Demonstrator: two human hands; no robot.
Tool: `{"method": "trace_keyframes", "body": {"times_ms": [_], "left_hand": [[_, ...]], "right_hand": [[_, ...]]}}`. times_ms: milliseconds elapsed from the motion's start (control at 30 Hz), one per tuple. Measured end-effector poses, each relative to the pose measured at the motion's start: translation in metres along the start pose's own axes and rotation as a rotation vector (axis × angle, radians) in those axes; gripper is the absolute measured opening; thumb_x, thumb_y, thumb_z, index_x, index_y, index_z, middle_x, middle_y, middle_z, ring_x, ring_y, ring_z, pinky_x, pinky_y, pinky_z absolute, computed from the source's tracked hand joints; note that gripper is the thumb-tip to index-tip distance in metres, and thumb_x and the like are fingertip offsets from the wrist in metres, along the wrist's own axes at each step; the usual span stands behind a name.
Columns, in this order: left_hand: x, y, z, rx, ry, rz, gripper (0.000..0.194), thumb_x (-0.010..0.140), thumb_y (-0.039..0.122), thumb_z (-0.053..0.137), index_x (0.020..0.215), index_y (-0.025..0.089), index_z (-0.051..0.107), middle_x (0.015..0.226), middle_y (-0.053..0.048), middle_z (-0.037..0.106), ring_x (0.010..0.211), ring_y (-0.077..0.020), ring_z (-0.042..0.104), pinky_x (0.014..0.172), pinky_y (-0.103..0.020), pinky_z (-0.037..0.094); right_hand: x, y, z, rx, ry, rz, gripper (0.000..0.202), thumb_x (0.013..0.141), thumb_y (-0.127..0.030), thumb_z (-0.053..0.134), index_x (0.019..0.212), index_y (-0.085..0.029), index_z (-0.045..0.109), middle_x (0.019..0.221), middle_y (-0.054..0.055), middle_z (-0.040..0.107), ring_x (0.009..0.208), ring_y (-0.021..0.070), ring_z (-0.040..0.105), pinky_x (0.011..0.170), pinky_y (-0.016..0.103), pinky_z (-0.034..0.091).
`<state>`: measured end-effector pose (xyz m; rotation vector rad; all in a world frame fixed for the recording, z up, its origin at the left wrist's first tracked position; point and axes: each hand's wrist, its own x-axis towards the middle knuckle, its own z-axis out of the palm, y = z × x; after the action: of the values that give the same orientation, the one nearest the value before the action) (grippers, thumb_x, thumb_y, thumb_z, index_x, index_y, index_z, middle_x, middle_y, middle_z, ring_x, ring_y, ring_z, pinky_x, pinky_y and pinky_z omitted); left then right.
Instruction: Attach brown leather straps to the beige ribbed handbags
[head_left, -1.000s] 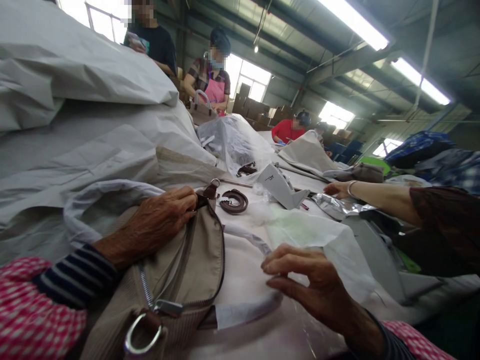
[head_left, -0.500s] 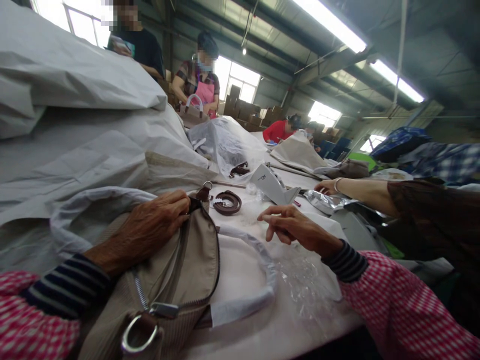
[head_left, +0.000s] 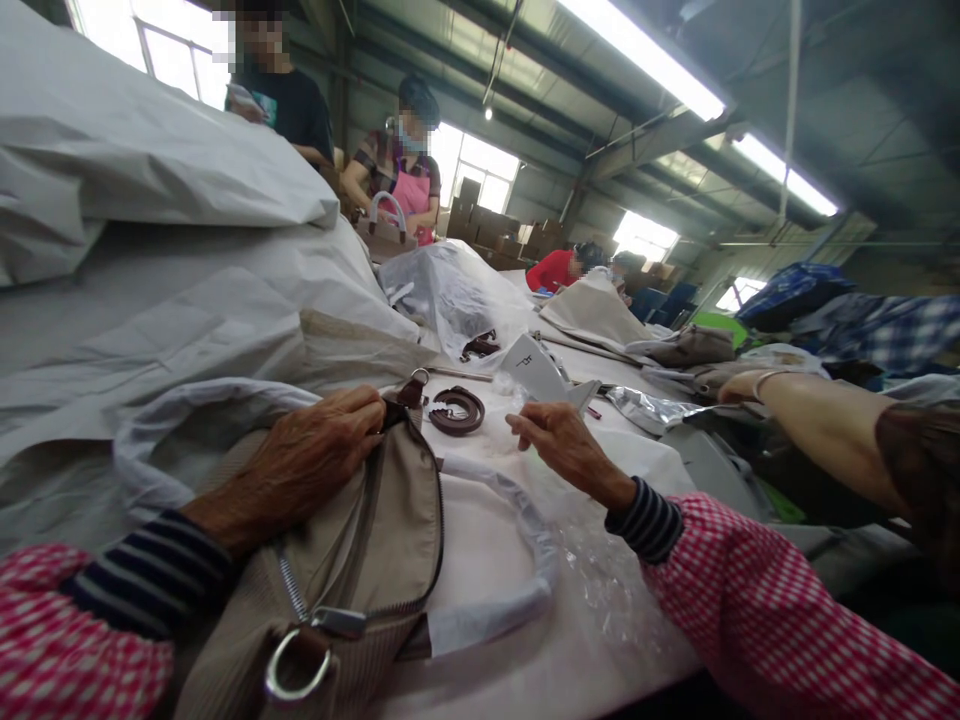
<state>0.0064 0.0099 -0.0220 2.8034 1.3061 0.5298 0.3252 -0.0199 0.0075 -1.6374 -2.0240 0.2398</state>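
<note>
A beige handbag (head_left: 401,500) lies in front of me, its zipper undone and its lining showing. My left hand (head_left: 330,440) is closed on the far end of its opening, the fingertips tucked at the rim. White wrapping covers both handles, one of which, the near handle (head_left: 540,550), rests on the table. Over the table, to the right of a coiled brown strap (head_left: 459,410), my right hand (head_left: 562,445) is held with its fingers curled together. Whatever those fingers may hold is hidden. The hand is apart from the strap.
Clear plastic film (head_left: 607,580) lies on the white table (head_left: 480,690). Beyond are a grey-white card piece (head_left: 536,370) and a plastic-covered heap (head_left: 457,290). Pale sheeting (head_left: 187,280) is piled at left. A co-worker's arm (head_left: 832,420) reaches in from the right; other people stand farther back.
My right hand has drawn its spread fingers together and moved slightly left. The co-worker's hand at right has shifted rightward, off the silver foil. My left hand keeps its grip on the bag.
</note>
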Motion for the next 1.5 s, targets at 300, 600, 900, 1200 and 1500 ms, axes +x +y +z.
{"method": "trace_keyframes", "body": {"times_ms": [300, 600, 900, 1200, 1500], "left_hand": [[0.002, -0.001, 0.001, 0.027, -0.016, -0.013, 0.018, 0.106, 0.015, 0.044, 0.100, 0.016, 0.060, 0.111, -0.010, 0.059, 0.101, -0.0263, 0.060, 0.092, -0.042, 0.051], [0.001, -0.006, 0.007, 0.047, 0.012, 0.016, 0.021, 0.107, 0.019, 0.041, 0.101, 0.017, 0.061, 0.112, -0.009, 0.060, 0.103, -0.0263, 0.059, 0.097, -0.044, 0.051], [0.001, -0.014, 0.013, -0.065, 0.092, 0.024, 0.023, 0.107, 0.028, 0.040, 0.098, 0.021, 0.059, 0.111, -0.007, 0.061, 0.103, -0.0258, 0.060, 0.097, -0.045, 0.049], [-0.003, -0.009, 0.006, -0.169, 0.044, -0.006, 0.030, 0.109, 0.031, 0.035, 0.099, 0.020, 0.060, 0.112, -0.007, 0.060, 0.104, -0.0253, 0.058, 0.097, -0.045, 0.048], [-0.005, -0.011, 0.009, -0.193, 0.081, -0.003, 0.026, 0.109, 0.028, 0.037, 0.099, 0.021, 0.060, 0.113, -0.007, 0.060, 0.107, -0.0249, 0.058, 0.099, -0.042, 0.048]], "right_hand": [[0.000, 0.000, -0.004, -0.774, -0.185, -0.112, 0.014, 0.103, -0.023, 0.057, 0.111, -0.018, 0.067, 0.104, 0.009, 0.074, 0.084, 0.0214, 0.070, 0.064, 0.030, 0.033], [0.001, -0.005, -0.014, -0.845, -0.188, -0.243, 0.022, 0.097, -0.006, 0.047, 0.098, -0.016, 0.067, 0.092, 0.009, 0.072, 0.073, 0.0192, 0.064, 0.060, 0.033, 0.022], [0.042, -0.040, -0.021, -0.159, -0.222, -0.353, 0.016, 0.089, -0.003, 0.060, 0.097, -0.014, 0.069, 0.083, 0.002, 0.070, 0.075, 0.0129, 0.060, 0.069, 0.024, 0.035], [0.128, -0.036, 0.035, -0.279, -0.313, -0.370, 0.016, 0.090, -0.007, 0.058, 0.093, -0.012, 0.073, 0.080, 0.006, 0.071, 0.073, 0.0146, 0.060, 0.065, 0.025, 0.034], [0.152, -0.031, 0.037, -0.519, -0.421, -0.364, 0.019, 0.082, -0.013, 0.068, 0.099, -0.014, 0.076, 0.088, 0.008, 0.075, 0.073, 0.0160, 0.061, 0.057, 0.026, 0.029]]}}
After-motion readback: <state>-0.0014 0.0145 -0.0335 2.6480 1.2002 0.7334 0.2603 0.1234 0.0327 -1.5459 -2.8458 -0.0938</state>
